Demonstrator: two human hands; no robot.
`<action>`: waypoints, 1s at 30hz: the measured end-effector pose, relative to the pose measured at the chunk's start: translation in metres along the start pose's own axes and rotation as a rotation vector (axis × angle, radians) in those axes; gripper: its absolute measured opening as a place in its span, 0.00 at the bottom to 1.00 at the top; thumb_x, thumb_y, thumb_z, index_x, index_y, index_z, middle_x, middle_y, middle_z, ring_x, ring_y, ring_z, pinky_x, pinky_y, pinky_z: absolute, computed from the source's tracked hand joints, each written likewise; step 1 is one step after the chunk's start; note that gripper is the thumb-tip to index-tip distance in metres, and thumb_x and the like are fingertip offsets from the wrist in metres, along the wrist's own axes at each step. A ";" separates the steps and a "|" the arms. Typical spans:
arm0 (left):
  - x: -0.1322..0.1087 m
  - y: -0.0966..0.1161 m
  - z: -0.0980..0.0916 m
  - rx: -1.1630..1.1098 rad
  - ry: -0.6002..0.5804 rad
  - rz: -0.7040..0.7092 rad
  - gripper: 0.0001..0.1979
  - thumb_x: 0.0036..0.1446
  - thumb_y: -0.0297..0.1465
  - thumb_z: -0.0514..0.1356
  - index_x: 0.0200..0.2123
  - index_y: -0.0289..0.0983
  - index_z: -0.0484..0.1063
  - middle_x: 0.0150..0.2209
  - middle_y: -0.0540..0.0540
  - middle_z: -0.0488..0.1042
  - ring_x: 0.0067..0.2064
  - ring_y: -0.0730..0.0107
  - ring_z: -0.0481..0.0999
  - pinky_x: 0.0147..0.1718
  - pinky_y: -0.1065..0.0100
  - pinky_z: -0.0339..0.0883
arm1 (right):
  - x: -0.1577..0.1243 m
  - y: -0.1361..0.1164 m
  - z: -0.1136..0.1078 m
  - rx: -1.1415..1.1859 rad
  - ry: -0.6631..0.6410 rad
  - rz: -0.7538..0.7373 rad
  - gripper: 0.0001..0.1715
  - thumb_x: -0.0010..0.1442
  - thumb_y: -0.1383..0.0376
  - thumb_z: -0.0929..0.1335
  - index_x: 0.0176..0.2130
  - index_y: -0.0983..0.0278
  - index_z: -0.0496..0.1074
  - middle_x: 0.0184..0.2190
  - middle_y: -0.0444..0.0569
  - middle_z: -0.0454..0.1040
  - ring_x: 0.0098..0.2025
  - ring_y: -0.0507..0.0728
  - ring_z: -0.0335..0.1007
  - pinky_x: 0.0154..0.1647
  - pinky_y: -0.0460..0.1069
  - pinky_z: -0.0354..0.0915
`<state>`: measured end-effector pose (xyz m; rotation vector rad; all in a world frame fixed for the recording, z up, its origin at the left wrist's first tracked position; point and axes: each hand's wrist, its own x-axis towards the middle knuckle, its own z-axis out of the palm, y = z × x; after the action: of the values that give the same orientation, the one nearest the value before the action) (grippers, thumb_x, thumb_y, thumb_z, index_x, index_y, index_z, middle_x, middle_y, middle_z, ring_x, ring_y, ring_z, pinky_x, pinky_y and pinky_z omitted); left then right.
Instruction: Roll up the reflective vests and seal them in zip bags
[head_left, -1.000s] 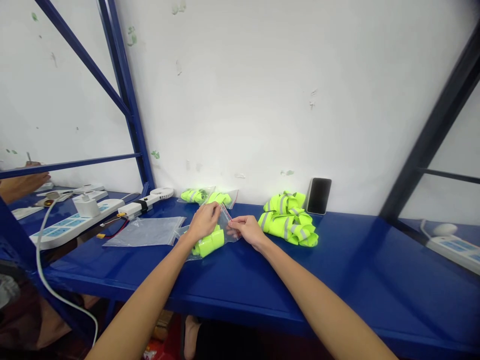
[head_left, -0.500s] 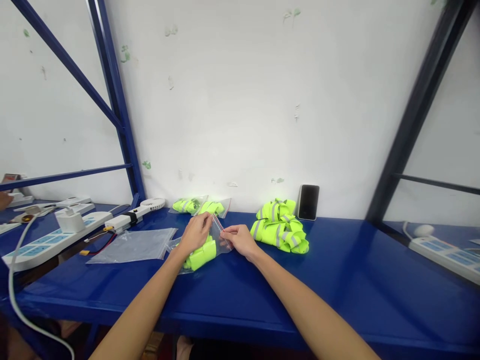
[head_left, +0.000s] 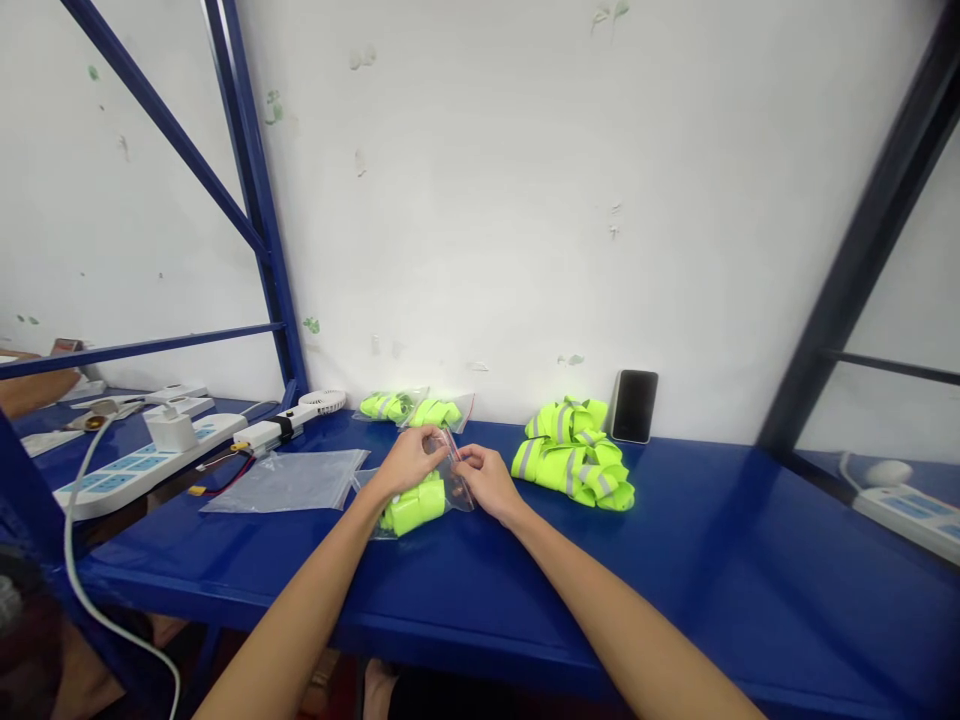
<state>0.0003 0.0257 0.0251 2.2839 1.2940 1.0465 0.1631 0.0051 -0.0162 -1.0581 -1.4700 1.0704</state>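
At frame centre, the left hand (head_left: 409,462) and right hand (head_left: 486,480) pinch the mouth of one clear bag (head_left: 450,480) holding one yellow band (head_left: 414,505). Two filled bags (head_left: 415,408) lie behind; one band pile (head_left: 574,460) sits right.

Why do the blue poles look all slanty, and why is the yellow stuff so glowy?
In the head view, the wide lens bends the edges, so the blue shelf posts lean outward. The neon bands look washed out because bright light overexposes them. The blue shelf top shows soft glare. The left hand and right hand, pinching the clear bag, look fairly sharp.
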 end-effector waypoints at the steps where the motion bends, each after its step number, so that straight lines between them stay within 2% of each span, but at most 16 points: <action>1: 0.000 0.000 0.000 -0.023 -0.014 0.003 0.09 0.53 0.36 0.57 0.31 0.35 0.72 0.28 0.49 0.73 0.30 0.68 0.69 0.30 0.69 0.60 | 0.000 0.000 0.000 -0.039 0.010 -0.046 0.09 0.52 0.61 0.67 0.32 0.64 0.72 0.24 0.45 0.75 0.22 0.52 0.71 0.23 0.45 0.63; 4: 0.000 -0.001 0.000 -0.108 -0.041 0.024 0.08 0.52 0.34 0.57 0.30 0.35 0.72 0.31 0.48 0.76 0.32 0.67 0.72 0.34 0.68 0.63 | 0.001 -0.001 0.000 -0.128 0.039 -0.147 0.10 0.54 0.61 0.67 0.29 0.65 0.73 0.22 0.45 0.74 0.24 0.53 0.71 0.28 0.46 0.63; 10: -0.001 -0.002 0.000 -0.190 -0.065 0.040 0.07 0.52 0.33 0.58 0.29 0.35 0.73 0.33 0.46 0.77 0.35 0.67 0.73 0.37 0.67 0.65 | 0.000 -0.003 0.000 -0.126 0.071 -0.115 0.08 0.52 0.63 0.67 0.27 0.65 0.73 0.21 0.45 0.73 0.24 0.53 0.69 0.29 0.46 0.62; 16: -0.004 0.004 -0.003 -0.105 -0.058 0.054 0.14 0.57 0.37 0.54 0.30 0.35 0.74 0.31 0.47 0.77 0.33 0.67 0.72 0.34 0.68 0.63 | -0.001 -0.004 0.001 -0.108 0.081 -0.116 0.09 0.52 0.61 0.68 0.28 0.65 0.73 0.21 0.44 0.71 0.23 0.52 0.67 0.28 0.46 0.61; 24: -0.007 0.010 -0.002 -0.107 -0.044 0.116 0.13 0.58 0.36 0.54 0.30 0.34 0.74 0.31 0.45 0.77 0.32 0.67 0.72 0.33 0.68 0.61 | 0.001 -0.002 0.002 -0.173 0.077 -0.217 0.14 0.56 0.57 0.66 0.30 0.66 0.71 0.23 0.45 0.71 0.25 0.52 0.64 0.27 0.45 0.59; 30: -0.007 0.004 0.001 -0.161 -0.019 0.100 0.17 0.59 0.41 0.54 0.29 0.34 0.74 0.30 0.47 0.76 0.30 0.69 0.69 0.29 0.70 0.59 | -0.001 -0.002 0.003 -0.223 0.089 -0.216 0.16 0.57 0.55 0.65 0.30 0.65 0.71 0.22 0.45 0.70 0.24 0.52 0.62 0.27 0.46 0.58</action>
<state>0.0008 0.0178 0.0238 2.2503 1.0565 1.1161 0.1606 0.0031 -0.0150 -1.0578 -1.6163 0.7116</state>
